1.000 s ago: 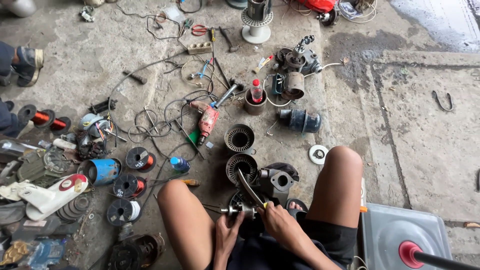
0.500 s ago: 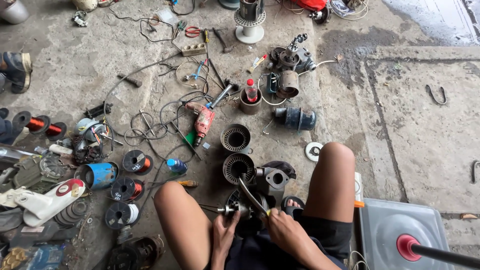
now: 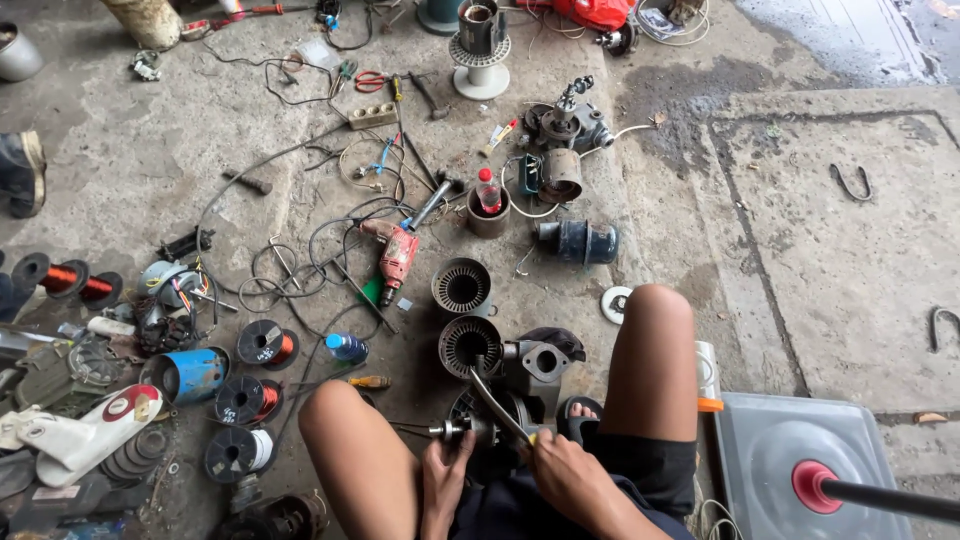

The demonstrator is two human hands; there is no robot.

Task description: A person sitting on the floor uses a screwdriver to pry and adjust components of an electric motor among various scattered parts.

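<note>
Across the concrete floor (image 3: 780,260) ahead of the squatting person lie a red power drill (image 3: 397,252) amid tangled black cables, two ribbed motor stators (image 3: 461,286), copper wire spools (image 3: 265,344), a blue cylinder (image 3: 190,373) and a grey plastic lid (image 3: 795,455) with a red plunger resting on it. Bare knees flank the work on both sides, partly hiding it. Between them sits a dark, greasy motor assembly (image 3: 505,405) with a short shaft sticking out to the left. Fingers of the left hand (image 3: 443,478) are wrapped tight around that shaft end. Those of the right hand (image 3: 568,472) are closed on the yellow handle of a screwdriver (image 3: 497,403), whose metal shank angles up across the motor body.
</note>
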